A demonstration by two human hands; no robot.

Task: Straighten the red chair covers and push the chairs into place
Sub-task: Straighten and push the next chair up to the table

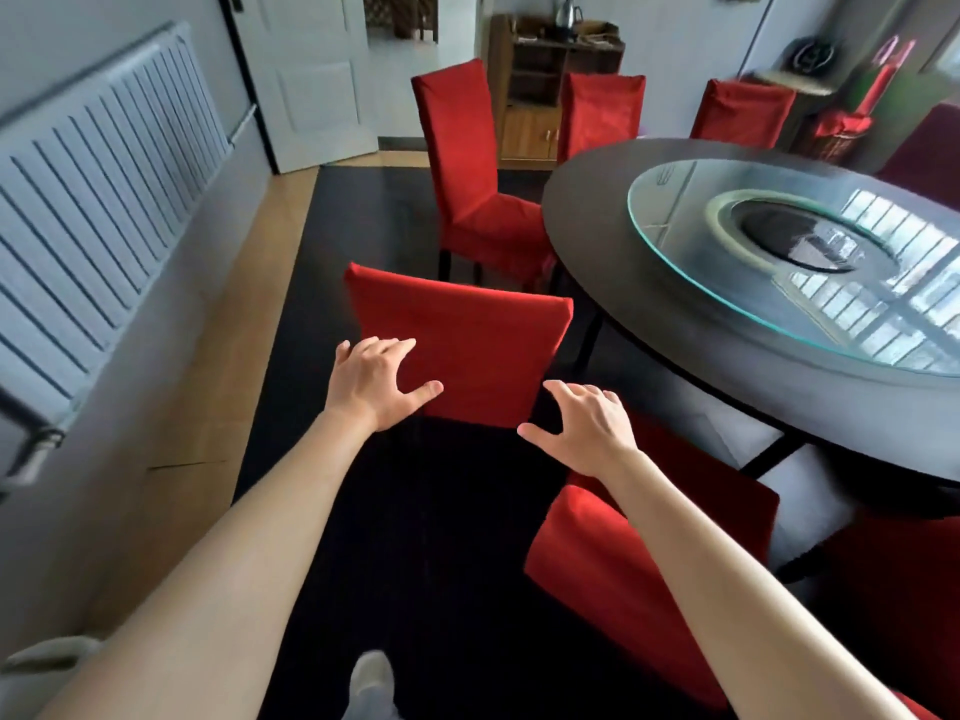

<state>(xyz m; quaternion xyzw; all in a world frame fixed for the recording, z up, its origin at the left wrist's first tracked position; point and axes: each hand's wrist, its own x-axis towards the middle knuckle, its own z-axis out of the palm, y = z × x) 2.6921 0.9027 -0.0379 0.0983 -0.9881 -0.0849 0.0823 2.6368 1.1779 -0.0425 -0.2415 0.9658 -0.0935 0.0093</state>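
1. The left hand [376,384] reaches forward with fingers spread and slightly bent, lying in front of the red cover [467,350] on the nearest chair back; whether it touches the cloth cannot be told
2. The right hand [584,428] is likewise spread and holds nothing, hovering just beside the lower right corner of that chair back
3. This chair stands at the edge of the round dark counter [597,200], its back towards the person
4. A second covered chair [639,579] sits lower right, under the right forearm, beside the counter
5. Three more red chairs, the nearest [467,163], stand farther round the counter
6. A glass turntable [727,283] lies on the counter
7. A white radiator [93,200] lines the left wall
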